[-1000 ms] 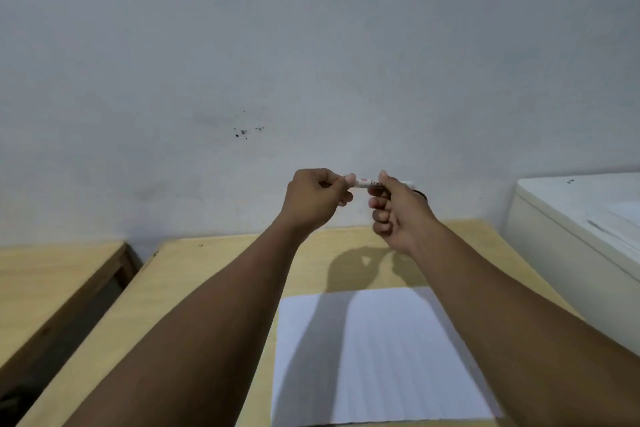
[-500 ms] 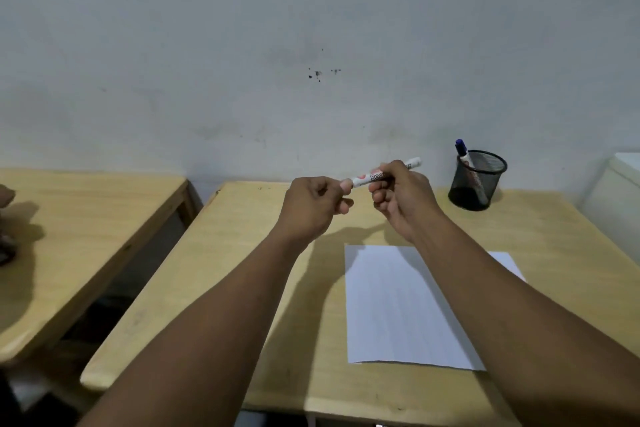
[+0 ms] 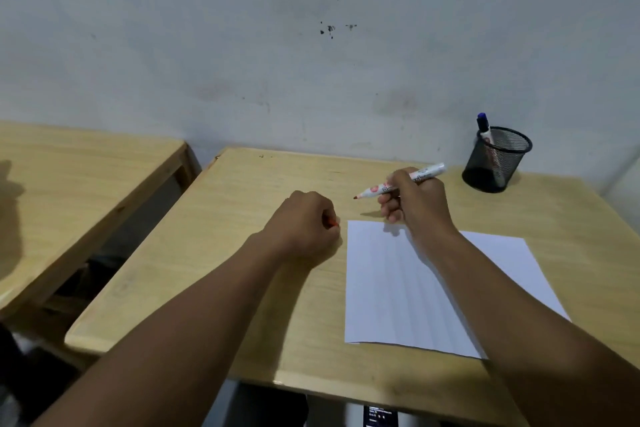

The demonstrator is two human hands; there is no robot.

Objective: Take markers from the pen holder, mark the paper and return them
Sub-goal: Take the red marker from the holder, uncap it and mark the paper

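Two hands are above the desk [image 3: 242, 191]: right hand [image 3: 415, 201] grips an uncapped red marker [image 3: 377, 189] just beyond the paper [image 3: 398, 288]. Left hand [image 3: 304, 222] is fisted around the red cap [image 3: 333, 223]; a blue marker [image 3: 483, 123] stands in the holder [image 3: 495, 163]

Cap [image 3: 333, 224] now off marker [image 3: 401, 182]; left hand [image 3: 304, 222] lowered, apart.

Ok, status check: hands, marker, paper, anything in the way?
Right hand gripping uncapped red marker, tip bare, above desk. Left hand fisted on red cap. Paper unmarked. Blue marker in pen holder. Nothing in the way.
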